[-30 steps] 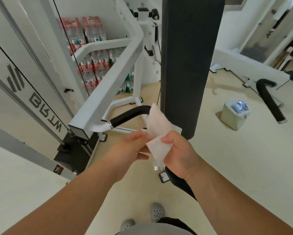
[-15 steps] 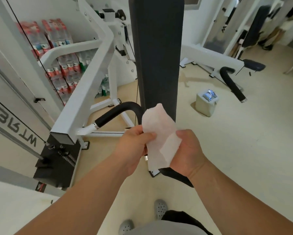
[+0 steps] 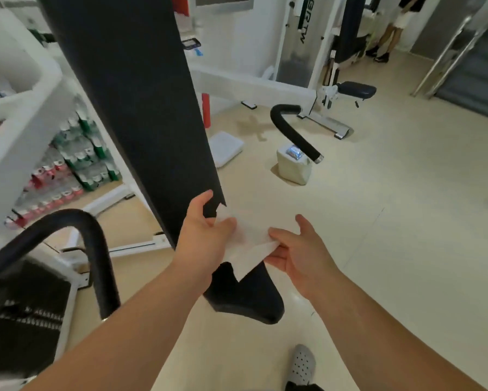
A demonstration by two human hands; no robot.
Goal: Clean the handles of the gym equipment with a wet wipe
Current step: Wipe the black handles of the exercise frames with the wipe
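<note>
Centrally, the left hand (image 3: 206,238) and right hand (image 3: 296,251) each pinch an edge of the wet wipe (image 3: 251,241), stretched between them. Best open it flat, then wrap it fully round the black handle (image 3: 91,244) at lower left.

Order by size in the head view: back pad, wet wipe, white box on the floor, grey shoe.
1. back pad
2. wet wipe
3. white box and grey shoe: alike, shoe nearer, so unranked
</note>
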